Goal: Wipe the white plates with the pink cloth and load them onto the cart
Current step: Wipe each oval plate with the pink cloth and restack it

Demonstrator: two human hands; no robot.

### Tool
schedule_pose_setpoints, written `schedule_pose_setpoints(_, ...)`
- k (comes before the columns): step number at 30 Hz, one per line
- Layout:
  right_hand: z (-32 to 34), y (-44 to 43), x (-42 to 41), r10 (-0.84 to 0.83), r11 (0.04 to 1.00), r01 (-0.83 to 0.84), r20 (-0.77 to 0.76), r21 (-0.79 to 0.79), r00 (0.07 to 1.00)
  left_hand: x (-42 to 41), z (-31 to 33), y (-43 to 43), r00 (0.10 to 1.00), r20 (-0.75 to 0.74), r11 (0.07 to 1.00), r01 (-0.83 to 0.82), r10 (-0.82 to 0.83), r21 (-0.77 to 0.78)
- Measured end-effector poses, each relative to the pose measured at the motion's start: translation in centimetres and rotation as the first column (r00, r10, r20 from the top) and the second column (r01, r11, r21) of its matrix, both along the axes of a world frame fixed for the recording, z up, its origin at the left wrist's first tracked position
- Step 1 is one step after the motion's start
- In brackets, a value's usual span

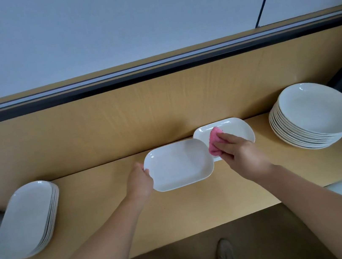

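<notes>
Gripping a white plate w/ left hand, right hand clutching the pink cloth.
Left fingers curl round the plate's left short edge, likely steadying it for wiping; right fingers bunch the cloth at its right end, over a second plate behind. Outward: plate stack far left, bowl stack far right, both near counter ends; open wood between & in front. Cart not in view.

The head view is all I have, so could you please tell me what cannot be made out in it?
In the head view:
Cart: nowhere in frame.
Rear plate: near-left part hidden by the held plate, pink cloth and right hand.
Left hand: fingers hidden under the held plate's rim.
Left stack: plate count unclear, blurred near the frame edge.
</notes>
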State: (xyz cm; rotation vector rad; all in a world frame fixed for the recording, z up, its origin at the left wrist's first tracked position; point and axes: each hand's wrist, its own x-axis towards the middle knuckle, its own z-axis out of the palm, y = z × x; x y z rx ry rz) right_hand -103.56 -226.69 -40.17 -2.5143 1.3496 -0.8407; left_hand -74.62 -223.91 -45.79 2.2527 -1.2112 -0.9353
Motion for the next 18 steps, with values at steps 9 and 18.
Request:
schedule_pose_setpoints(9, -1.7, 2.2, 6.4, 0.097, 0.989, -0.097, 0.005, 0.109, 0.995, 4.6, -2.7, 5.2, 0.999, 0.011, 0.995, -0.037, 0.036, 0.092)
schedule_pose_setpoints(18, -3.3, 2.8, 9.1, 0.175, 0.976, -0.165, -0.062, 0.144, 0.983, 5.1, -4.2, 6.1, 0.999, -0.005, 0.991, -0.046, 0.047, 0.124)
